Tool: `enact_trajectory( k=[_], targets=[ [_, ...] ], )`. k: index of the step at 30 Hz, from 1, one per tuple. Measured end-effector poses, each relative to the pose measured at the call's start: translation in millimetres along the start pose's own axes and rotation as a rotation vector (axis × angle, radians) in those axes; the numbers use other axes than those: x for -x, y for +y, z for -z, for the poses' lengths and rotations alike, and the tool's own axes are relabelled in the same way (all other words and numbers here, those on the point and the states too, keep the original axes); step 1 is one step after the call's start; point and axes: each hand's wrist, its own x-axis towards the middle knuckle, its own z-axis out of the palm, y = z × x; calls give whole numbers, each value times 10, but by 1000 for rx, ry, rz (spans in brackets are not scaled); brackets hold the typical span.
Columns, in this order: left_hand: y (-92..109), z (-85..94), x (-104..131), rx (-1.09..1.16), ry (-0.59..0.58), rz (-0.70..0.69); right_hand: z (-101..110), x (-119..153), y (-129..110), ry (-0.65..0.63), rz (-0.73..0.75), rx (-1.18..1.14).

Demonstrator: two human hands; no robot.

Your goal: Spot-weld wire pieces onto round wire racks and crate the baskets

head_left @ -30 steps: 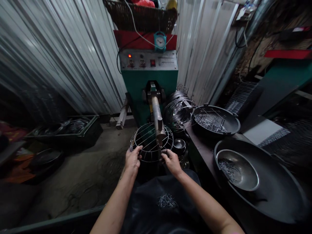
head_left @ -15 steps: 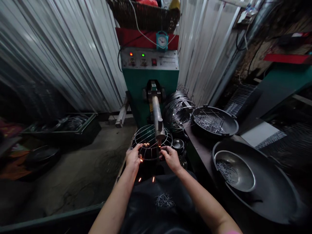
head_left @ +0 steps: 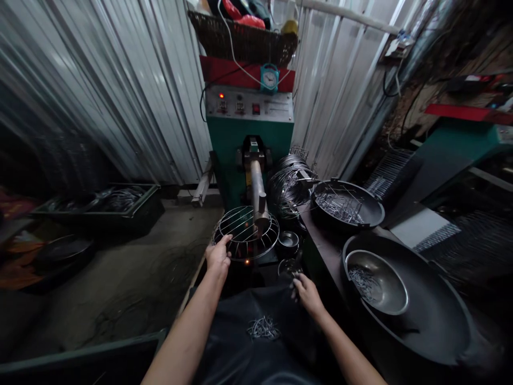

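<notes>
My left hand [head_left: 218,258] grips the near left edge of a round wire rack [head_left: 237,224], thumb on top. The rack sits level under the upper arm [head_left: 257,184] of a green spot welding machine [head_left: 226,133], and the arm's tip hides part of its right side. A small orange spark glows just below the rack's near rim. Off to the right, my right hand [head_left: 308,295] is apart from the rack, fingers pinched together; what they hold, if anything, is too small to make out. Between my forearms, short bent wire pieces [head_left: 263,328] lie on a dark apron [head_left: 228,326].
Beside the machine stand a coil of wire [head_left: 292,184] and small metal bowls [head_left: 288,240]. To the right are a black pan [head_left: 374,208] of wire parts and a large pan [head_left: 436,315] holding a steel bowl [head_left: 395,291] with wire pieces. A green bin [head_left: 148,208] stands left.
My right hand has moved from the rack's near edge, right and toward me. The bright sparks have mostly gone, and the machine's green light is off. My left hand still holds the rack.
</notes>
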Motion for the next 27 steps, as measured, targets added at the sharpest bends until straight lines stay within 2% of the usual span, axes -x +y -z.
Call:
enact_trajectory(
  k=[3, 5, 8, 11, 14, 16, 18, 22, 27],
  targets=[
    [-5, 3, -7, 32, -8, 12, 108, 195, 227, 39, 7, 81],
    [-9, 6, -21, 42, -16, 20, 117, 225, 194, 49, 15, 69],
    [-21, 11, -46, 44, -27, 12, -31, 106, -182, 67, 92, -61],
    [-36, 15, -52, 47, -26, 10, -359, -112, -692, 16, 181, -230],
    [-51, 29, -33, 49, -20, -11, -722, -275, -980, -65, 256, -247],
    [-58, 45, -17, 42, -19, -43, -892, -323, -1002, -79, 313, -164],
    [-64, 64, -3, 41, -24, -65, -976, -339, -951, -72, 362, -50],
    [-96, 85, 18, 59, -60, -82, -971, -346, -879, -77, 405, 91],
    [-174, 77, 52, 71, -84, -134, -957, -352, -912, -69, 320, 36]
  ],
)
